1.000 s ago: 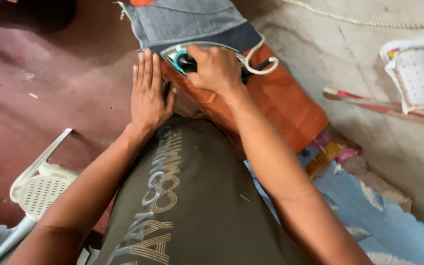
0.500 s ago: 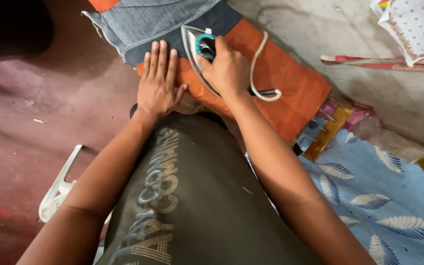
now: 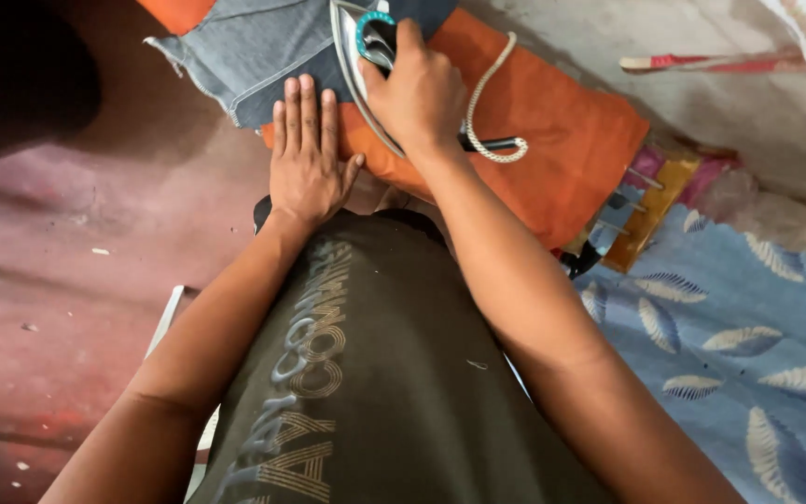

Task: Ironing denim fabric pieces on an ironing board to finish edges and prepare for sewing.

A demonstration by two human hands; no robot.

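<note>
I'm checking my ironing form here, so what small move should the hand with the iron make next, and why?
Probably slide the iron forward over the grey denim. The right hand grips its handle, the left hand presses flat on the fabric beside it, and unpressed denim lies ahead. The cord loops clear behind.

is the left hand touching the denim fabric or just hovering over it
Touching. The head view shows the left hand lying flat, fingers pressed onto the grey denim fabric with no gap, beside the iron.
</note>
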